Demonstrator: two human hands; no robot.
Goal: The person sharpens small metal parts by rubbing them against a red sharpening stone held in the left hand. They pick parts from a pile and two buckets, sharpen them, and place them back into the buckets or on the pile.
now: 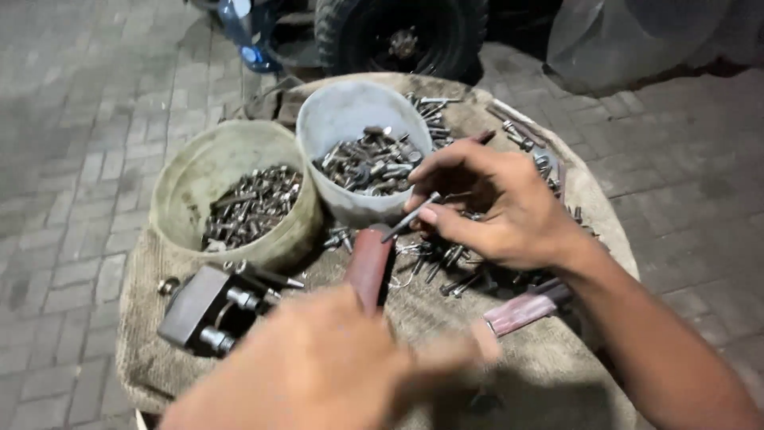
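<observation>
- Head view: a person's right hand (497, 211) pinches a long thin bolt (414, 215) between thumb and fingertips, shaft angled down to the left, just in front of the white bucket (334, 119).
- Head view: the left hand (318, 374), blurred and close to the camera, lies nearer the viewer than the white bucket; it appears to be wrapped around the lower end of a reddish-brown tool handle (368, 267), though the blur leaves the grasp uncertain. The handle's upper tip meets the bolt's lower end, as if the two are being brought together.
- Head view: the white bucket holds a heap of grey bolts and nuts; touching it on the left stands a wider pale-green tub (183, 183), likewise part-filled with fasteners, the two containers suggesting sorted stock.
- Head view: both rest on a burlap sack (517, 374) spread over a round surface, which keeps the loose bolts (446, 267) scattered in front of the white bucket from rolling off.
- Head view: a dark metal block with two studs (211, 310) lies in front of the green tub; a second reddish bar (525, 309) sits under the right wrist.
- Head view: beyond the white bucket, a vehicle tyre (398, 36) stands on the paved brick ground (72, 119).
</observation>
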